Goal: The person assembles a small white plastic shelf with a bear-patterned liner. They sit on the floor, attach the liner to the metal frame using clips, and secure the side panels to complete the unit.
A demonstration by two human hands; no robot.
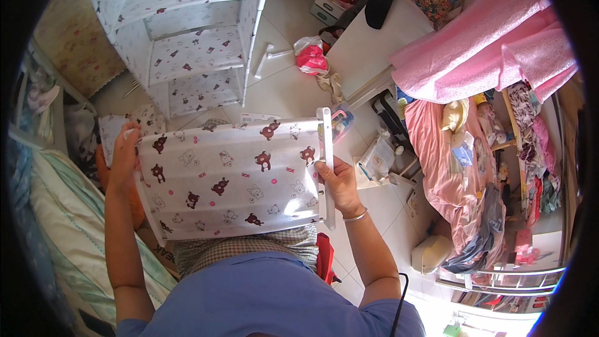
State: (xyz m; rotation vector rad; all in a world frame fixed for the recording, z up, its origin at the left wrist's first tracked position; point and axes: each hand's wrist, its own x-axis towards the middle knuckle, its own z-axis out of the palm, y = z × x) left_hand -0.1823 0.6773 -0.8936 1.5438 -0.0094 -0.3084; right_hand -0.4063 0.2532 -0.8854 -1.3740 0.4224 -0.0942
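Note:
Across my lap lies a white fabric shelf panel (pixel 234 178), printed with brown bears and pale rabbits. My left hand (pixel 125 157) grips its far left corner, where a bit of white shows between the fingers. At the right end a white plastic end bar (pixel 326 150) runs along the panel's short side. My right hand (pixel 338 181) holds this bar, thumb on top and fingers behind it. Beyond the panel stands a fabric-covered shelf rack (pixel 196 54) with white tube posts and the same bear print on its tiers.
White tube pieces (pixel 266 58) lie on the tiled floor beside a pink and white bag (pixel 311 56). To the right are a white table (pixel 374 37), a clear plastic packet (pixel 376 157) and a bed with pink bedding (pixel 435 150). Pale green-striped bedding (pixel 75 224) is at my left.

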